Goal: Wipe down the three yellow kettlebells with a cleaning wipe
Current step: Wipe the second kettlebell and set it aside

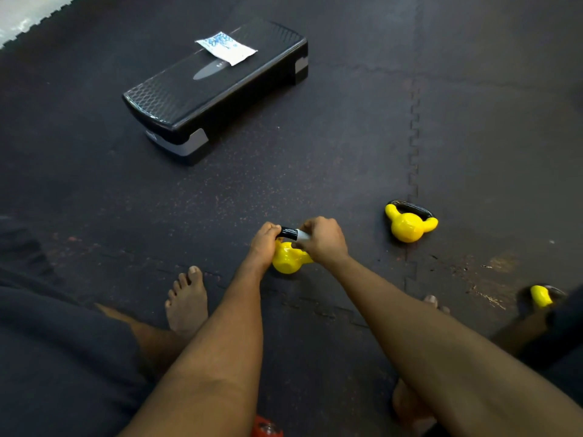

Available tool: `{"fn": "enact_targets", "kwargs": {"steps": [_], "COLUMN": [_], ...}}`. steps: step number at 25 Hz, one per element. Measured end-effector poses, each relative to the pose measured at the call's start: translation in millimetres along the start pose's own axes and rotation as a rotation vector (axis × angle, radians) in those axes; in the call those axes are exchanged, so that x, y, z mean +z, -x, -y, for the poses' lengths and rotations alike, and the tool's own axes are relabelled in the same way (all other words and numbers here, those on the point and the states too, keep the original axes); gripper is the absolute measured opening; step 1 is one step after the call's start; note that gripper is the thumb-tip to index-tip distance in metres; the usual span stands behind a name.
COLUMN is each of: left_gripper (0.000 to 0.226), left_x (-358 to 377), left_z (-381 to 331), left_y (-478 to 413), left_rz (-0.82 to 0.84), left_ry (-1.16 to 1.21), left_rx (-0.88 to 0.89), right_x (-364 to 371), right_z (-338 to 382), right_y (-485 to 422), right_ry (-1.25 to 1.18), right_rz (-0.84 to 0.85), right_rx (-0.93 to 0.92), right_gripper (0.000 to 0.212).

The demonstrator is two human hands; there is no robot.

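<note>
here we are mid-wipe on the middle kettlebell (288,259), sitting on the dark mat floor (315,168) just ahead of the bare feet. the left hand (265,241) has its fingers curled round the left end of the black handle, steadying it, while the right hand (325,239) pinches a white cleaning wipe (303,235) wrapped round the handle's right side, so the handle looks like the part being worked. the second kettlebell (408,227) lies tipped over well off to the right, nobody touching it, and the third kettlebell (540,295) peeks out at the far right, partly hidden behind a leg. have those two been wiped? cannot tell — nothing on them shows it. my read: one of three in hand, its yellow body probably next. a packet (225,48) rests on the step platform (205,99) further off.
</note>
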State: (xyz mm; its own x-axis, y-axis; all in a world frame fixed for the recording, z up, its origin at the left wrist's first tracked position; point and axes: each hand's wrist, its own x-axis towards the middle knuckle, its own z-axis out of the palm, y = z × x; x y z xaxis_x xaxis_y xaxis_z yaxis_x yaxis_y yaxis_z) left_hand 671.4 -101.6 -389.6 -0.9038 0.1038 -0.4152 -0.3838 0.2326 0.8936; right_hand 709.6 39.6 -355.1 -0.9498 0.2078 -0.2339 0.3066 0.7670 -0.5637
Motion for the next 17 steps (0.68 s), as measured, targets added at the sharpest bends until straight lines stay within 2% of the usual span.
{"fn": "enact_targets", "kwargs": {"steps": [2,4,6,8,10,12,14,17], "left_gripper": [0.026,0.027,0.031,0.031,0.029,0.026,0.019,0.013], "left_x": [-1.3,-2.9,-5.7,-4.5,-0.8,5.3,10.8,15.5], "left_z": [0.9,2.4,4.3,3.2,-0.8,-0.6,2.0,6.3], "left_y": [0.0,-0.3,-1.4,-0.1,4.3,2.8,-2.6,-9.4], "left_rz": [-0.004,-0.027,-0.042,-0.006,0.048,0.102,0.113,0.102], "left_ry": [-0.018,-0.04,-0.043,-0.041,-0.064,-0.095,-0.172,-0.254], "left_rx": [0.008,0.017,0.022,0.032,0.027,0.03,0.05,0.066], "right_x": [19.6,28.2,19.4,-2.0,-21.4,-27.2,-19.1,9.2], "right_z": [6.3,9.4,10.0,5.7,-4.8,-16.8,-23.0,-22.5], "right_y": [21.1,28.9,13.2,-7.9,-18.6,-16.9,-13.4,1.0], "right_ry": [0.111,0.101,0.067,0.096,-0.002,-0.139,-0.136,-0.057], "right_rz": [-0.188,-0.189,-0.022,0.247,0.488,0.571,0.419,-0.07], "right_rx": [-0.036,-0.057,-0.046,-0.079,-0.055,0.013,0.048,0.091], "right_gripper": [0.015,0.016,0.02,0.023,0.023,0.022,0.015,0.017]}}
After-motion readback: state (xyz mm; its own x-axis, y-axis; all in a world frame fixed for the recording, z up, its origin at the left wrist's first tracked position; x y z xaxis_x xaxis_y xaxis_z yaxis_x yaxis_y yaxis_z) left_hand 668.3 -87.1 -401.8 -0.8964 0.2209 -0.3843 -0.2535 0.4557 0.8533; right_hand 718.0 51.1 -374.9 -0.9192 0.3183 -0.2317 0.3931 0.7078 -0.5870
